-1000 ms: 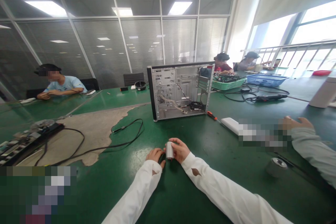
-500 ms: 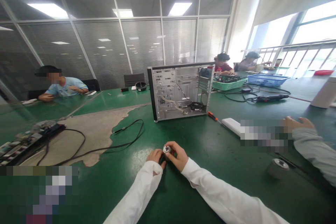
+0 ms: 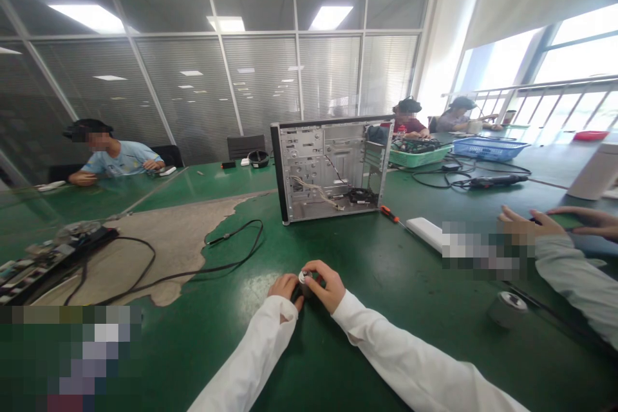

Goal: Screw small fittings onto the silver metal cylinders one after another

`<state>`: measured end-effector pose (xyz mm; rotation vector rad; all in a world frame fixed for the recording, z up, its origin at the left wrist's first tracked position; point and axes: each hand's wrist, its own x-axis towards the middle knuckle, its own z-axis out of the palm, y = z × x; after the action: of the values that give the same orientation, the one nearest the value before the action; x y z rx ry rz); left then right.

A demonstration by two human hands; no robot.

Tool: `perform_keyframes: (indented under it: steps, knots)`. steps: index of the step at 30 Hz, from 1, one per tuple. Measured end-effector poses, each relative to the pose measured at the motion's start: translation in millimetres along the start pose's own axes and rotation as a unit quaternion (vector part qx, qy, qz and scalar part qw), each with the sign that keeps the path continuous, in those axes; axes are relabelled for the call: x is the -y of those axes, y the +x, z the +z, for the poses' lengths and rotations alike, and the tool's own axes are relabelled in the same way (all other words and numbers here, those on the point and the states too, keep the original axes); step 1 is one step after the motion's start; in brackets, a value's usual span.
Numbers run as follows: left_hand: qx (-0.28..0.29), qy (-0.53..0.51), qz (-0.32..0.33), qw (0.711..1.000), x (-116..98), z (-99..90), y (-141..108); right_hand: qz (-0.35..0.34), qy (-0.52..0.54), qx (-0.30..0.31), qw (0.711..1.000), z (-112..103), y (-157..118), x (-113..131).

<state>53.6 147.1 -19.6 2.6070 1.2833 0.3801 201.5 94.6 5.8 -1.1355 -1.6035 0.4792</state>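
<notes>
Metal cylinder (image 3: 304, 279) is now showing its top end, not its side. Right hand (image 3: 329, 286) is pinching it; left hand (image 3: 284, 288) is curling alongside, grip unclear. Both are meeting low above green table (image 3: 232, 341).

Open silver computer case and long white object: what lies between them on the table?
An orange-handled screwdriver lies between the case and the white object in the head view.

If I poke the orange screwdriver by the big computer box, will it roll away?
The screwdriver might roll a little, since its handle looks rounded and the table looks shiny. The white bar near its tip might stop it. It probably won't bend, because its shaft looks straight.
</notes>
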Motion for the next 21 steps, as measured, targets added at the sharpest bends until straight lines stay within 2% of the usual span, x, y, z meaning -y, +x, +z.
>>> perform_keyframes:
  steps: [6, 14, 17, 21]
  knots:
    - [-0.004, -0.007, -0.003, 1.0, 0, 1.2, 0, 0.017, -0.003, -0.023, 1.0, 2, 2, 1]
    - [-0.015, -0.005, -0.001, 1.0, 3, 5.0, 0, -0.026, 0.005, -0.073, 0.997, -2, 4, 4]
    - [-0.016, -0.001, -0.003, 1.0, 3, 5.9, 1, -0.004, 0.007, -0.084, 0.996, -6, 4, 2]
    - [-0.014, 0.006, -0.002, 1.0, 4, 5.5, 2, 0.06, 0.025, -0.102, 0.993, -12, 5, -8]
